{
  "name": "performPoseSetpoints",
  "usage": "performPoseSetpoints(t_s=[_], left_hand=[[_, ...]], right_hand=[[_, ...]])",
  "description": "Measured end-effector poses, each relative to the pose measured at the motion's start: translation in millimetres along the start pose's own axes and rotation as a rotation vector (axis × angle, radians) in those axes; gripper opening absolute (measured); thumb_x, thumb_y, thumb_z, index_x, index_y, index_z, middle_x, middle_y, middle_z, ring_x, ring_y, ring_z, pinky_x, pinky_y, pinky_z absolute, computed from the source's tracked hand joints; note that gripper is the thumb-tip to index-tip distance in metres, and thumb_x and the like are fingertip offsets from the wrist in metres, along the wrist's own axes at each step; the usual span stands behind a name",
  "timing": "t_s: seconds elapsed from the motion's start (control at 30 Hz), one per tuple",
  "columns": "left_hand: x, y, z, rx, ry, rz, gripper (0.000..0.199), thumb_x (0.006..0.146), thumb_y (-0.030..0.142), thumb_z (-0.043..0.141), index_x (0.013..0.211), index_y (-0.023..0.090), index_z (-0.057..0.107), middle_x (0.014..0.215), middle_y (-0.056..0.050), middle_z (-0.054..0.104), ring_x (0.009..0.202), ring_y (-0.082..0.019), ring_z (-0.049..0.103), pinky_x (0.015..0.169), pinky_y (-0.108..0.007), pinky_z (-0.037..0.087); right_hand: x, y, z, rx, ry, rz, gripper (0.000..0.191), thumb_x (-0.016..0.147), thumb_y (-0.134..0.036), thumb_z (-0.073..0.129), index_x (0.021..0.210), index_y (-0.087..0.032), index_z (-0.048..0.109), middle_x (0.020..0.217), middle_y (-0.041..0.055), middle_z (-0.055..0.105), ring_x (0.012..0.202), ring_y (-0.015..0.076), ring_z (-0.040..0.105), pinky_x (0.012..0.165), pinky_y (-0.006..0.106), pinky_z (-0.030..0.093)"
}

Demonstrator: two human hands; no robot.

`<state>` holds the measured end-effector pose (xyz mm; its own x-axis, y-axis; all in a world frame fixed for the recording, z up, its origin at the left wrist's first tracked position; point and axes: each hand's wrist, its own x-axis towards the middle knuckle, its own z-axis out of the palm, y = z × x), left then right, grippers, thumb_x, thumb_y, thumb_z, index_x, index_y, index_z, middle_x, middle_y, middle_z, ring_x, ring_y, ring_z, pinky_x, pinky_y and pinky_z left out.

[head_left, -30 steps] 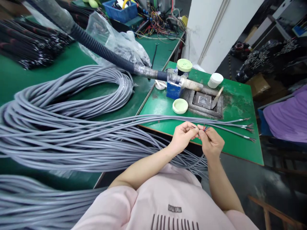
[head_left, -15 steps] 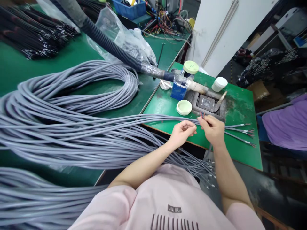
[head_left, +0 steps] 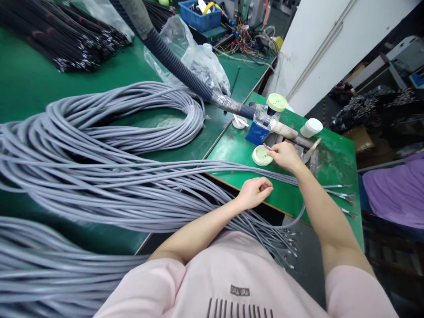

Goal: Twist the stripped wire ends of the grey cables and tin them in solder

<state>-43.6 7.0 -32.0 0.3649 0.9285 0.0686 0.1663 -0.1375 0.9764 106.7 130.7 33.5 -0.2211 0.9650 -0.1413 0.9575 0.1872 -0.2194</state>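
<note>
The stripped wire tips (head_left: 266, 146) sit over the pale green cup (head_left: 262, 155) near the small green table's (head_left: 331, 168) middle — pinched in the right hand (head_left: 284, 155). The left hand (head_left: 254, 192), loosely curled and holding nothing, rests at the near edge on the grey cables (head_left: 132, 185).

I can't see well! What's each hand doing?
Left hand: loosely curled, holding nothing visible.
Right hand: pinching a cable end above the pale green dish.

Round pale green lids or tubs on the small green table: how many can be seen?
2. One pale green tub lies under the right hand; one green lid tops the bottle behind the blue box. Others may be hidden.
</note>
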Motion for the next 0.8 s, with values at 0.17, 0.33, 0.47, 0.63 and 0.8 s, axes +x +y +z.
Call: performPoseSetpoints(t_s=[0.17,0.33,0.47,0.63,0.8], left_hand=[[1,-1,-0.5,-0.010,-0.010,0.011,0.014,0.084,0.029,0.059,0.082,0.018,0.066,0.067,0.001,0.061,0.058,-0.010,0.050,0.055,-0.020,0.037],[0,-1,-0.7,-0.002,-0.005,0.011,0.014,0.084,0.028,0.059,0.083,0.017,0.067,0.068,0.001,0.061,0.058,-0.010,0.050,0.055,-0.019,0.038],[0,-1,-1.9,-0.007,-0.003,0.009,0.015,0.085,0.029,0.058,0.083,0.017,0.067,0.069,0.001,0.062,0.059,-0.009,0.050,0.056,-0.019,0.038],[0,-1,-1.1,-0.003,-0.016,-0.006,0.015,0.085,0.030,0.058,0.083,0.017,0.067,0.070,0.001,0.062,0.059,-0.009,0.050,0.056,-0.019,0.038],[0,-2,0.9,0.017,-0.011,-0.023,0.016,0.086,0.031,0.058,0.085,0.018,0.067,0.070,0.000,0.062,0.060,-0.010,0.051,0.058,-0.020,0.039]], right_hand=[[10,-4,4,-0.149,-0.063,0.024,0.030,0.082,-0.037,0.052,0.079,-0.019,0.076,0.083,0.0084,0.075,0.072,0.0175,0.061,0.057,0.027,0.030],[8,-5,1,-0.150,-0.061,0.020,0.030,0.082,-0.036,0.051,0.078,-0.019,0.076,0.082,0.0084,0.074,0.072,0.0183,0.061,0.058,0.027,0.030],[-3,14,-17,-0.080,0.048,0.009,0.032,0.083,-0.038,0.052,0.073,-0.017,0.074,0.074,0.0063,0.072,0.067,0.0169,0.059,0.056,0.028,0.029],[-14,68,-33,-0.074,0.108,0.209,0.030,0.080,-0.038,0.056,0.076,-0.016,0.076,0.070,0.0061,0.071,0.067,0.0183,0.060,0.058,0.028,0.033],[-6,111,-21,-0.134,0.070,0.378,0.028,0.080,-0.039,0.059,0.082,-0.018,0.078,0.083,0.0088,0.074,0.081,0.0227,0.065,0.066,0.029,0.041]])
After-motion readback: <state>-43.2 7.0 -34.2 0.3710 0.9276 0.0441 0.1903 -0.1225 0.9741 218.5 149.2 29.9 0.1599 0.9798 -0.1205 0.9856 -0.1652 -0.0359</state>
